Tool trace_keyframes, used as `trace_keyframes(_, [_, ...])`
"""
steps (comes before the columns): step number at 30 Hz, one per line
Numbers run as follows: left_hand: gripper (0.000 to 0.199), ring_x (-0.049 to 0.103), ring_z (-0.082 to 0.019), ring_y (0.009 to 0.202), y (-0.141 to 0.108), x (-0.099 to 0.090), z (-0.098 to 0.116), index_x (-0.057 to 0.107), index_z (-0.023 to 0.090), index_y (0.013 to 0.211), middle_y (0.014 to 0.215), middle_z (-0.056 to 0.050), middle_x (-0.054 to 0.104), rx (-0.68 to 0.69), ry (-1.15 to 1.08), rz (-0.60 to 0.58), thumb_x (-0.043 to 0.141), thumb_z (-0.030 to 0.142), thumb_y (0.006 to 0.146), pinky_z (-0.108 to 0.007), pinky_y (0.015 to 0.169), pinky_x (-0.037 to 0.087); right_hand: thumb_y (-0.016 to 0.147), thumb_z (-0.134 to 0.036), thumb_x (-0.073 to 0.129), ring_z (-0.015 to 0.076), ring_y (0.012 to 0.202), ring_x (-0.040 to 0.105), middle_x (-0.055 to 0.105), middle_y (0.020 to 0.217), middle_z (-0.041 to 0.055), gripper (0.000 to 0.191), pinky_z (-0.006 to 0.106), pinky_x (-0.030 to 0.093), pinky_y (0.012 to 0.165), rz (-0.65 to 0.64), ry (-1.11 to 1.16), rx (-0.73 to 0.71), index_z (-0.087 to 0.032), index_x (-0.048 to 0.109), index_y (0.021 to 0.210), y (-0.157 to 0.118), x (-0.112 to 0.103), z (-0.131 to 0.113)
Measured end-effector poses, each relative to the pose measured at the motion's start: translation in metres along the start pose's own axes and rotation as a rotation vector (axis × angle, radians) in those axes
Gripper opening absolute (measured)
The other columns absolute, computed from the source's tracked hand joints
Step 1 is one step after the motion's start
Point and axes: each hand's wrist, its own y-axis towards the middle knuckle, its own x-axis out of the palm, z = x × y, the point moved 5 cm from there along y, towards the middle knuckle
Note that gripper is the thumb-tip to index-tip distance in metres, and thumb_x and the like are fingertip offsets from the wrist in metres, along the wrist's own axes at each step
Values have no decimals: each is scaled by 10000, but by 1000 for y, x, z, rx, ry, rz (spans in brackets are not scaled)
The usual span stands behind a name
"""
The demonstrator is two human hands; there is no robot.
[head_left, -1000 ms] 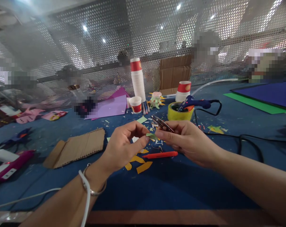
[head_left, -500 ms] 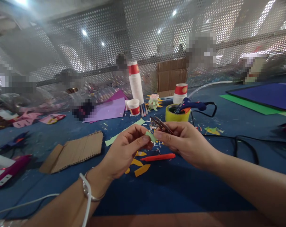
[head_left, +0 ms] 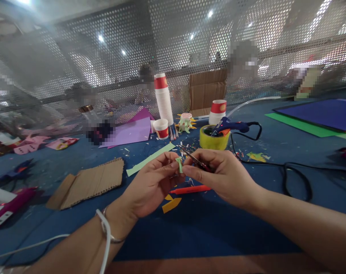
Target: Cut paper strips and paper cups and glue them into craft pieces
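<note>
Between thumb and fingers, my left hand (head_left: 154, 179) pinches a small piece of light green paper (head_left: 180, 165). My right hand (head_left: 218, 173) is closed around a pair of scissors (head_left: 196, 159), whose dark blades point up and to the left; its thumb and fingertip touch the green piece's right edge. Below my hands lie a red-orange marker (head_left: 190, 190) and yellow-orange paper pieces (head_left: 172, 205). Beyond my left hand, a light green paper strip (head_left: 151, 159) lies flat among small scraps.
A yellow tape roll (head_left: 214, 139) carries a blue glue gun (head_left: 233, 125), its black cable running right. Paper cups (head_left: 164, 102) stand stacked behind. Corrugated cardboard (head_left: 93, 182) lies left; purple paper (head_left: 130, 131) is farther back. A perforated metal screen (head_left: 190, 38) borders the table.
The green piece has turned more upright between my fingers. My hands have shifted slightly, and my left hand now covers some of the yellow-orange pieces. The scissors blades look closer together.
</note>
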Motion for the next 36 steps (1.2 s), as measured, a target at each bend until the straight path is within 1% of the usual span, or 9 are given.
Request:
trace_keyframes(5, [146, 611, -93, 745, 0, 0, 1, 638, 148, 834, 828, -12, 625, 24, 65, -14, 769, 210, 813, -226, 762, 559, 837, -300, 688, 111, 624, 499, 596, 696, -19, 132, 252, 399, 563, -6, -48, 19, -189, 650, 777, -1, -1, 1])
trace_keyframes(8, [161, 623, -105, 757, -2, 1, 5, 624, 160, 860, 839, -11, 630, 113, 163, 8, 758, 243, 828, -235, 744, 568, 845, -343, 683, 117, 622, 491, 583, 685, -15, 175, 261, 387, 552, -9, -67, 22, -185, 652, 776, 0, -3, 2])
trace_keyframes(14, [162, 651, -88, 722, -8, 2, 11, 576, 198, 941, 830, 24, 621, 342, 466, 88, 712, 261, 880, -208, 703, 563, 805, -310, 733, 118, 644, 544, 626, 702, -13, 140, 255, 440, 595, 36, -32, 50, -189, 668, 778, 4, -5, 4])
trace_keyframes(18, [183, 648, -97, 701, -13, 7, 14, 530, 206, 943, 834, 25, 602, 409, 597, 118, 699, 225, 877, -223, 660, 561, 800, -320, 742, 133, 678, 601, 663, 717, -2, 148, 263, 483, 644, 34, -9, 65, -189, 675, 789, 3, -5, 5])
trace_keyframes(23, [180, 622, -122, 674, -19, 9, 17, 509, 215, 952, 836, 8, 601, 469, 723, 176, 674, 215, 880, -261, 607, 537, 846, -376, 682, 121, 627, 517, 617, 696, -6, 193, 268, 414, 578, 65, -153, 38, -188, 684, 800, 2, -7, 7])
trace_keyframes(26, [185, 614, -134, 707, -21, 9, 18, 528, 215, 974, 872, -10, 611, 510, 786, 193, 681, 200, 871, -269, 628, 520, 845, -402, 675, 121, 592, 478, 603, 680, -3, 220, 275, 373, 537, 57, -209, 66, -189, 680, 793, 2, -6, 9])
trace_keyframes(30, [215, 619, -149, 762, -25, 10, 18, 568, 218, 1008, 913, -23, 627, 594, 797, 187, 697, 154, 848, -278, 689, 502, 847, -355, 662, 131, 614, 510, 627, 687, 2, 174, 276, 399, 558, 47, -200, 50, -195, 677, 778, 3, -5, 6])
trace_keyframes(33, [224, 609, -148, 749, -24, 8, 18, 571, 220, 999, 894, -17, 628, 561, 751, 191, 711, 154, 837, -276, 682, 499, 843, -330, 660, 134, 611, 535, 640, 679, 2, 153, 275, 418, 561, 47, -183, 50, -197, 682, 770, 3, -4, 3])
trace_keyframes(36, [226, 610, -144, 725, -16, 5, 15, 558, 217, 949, 831, 4, 623, 412, 575, 180, 740, 188, 818, -277, 674, 511, 848, -340, 657, 151, 655, 589, 675, 713, 17, 165, 289, 461, 610, 40, -151, 70, -196, 680, 771, 3, -4, 4])
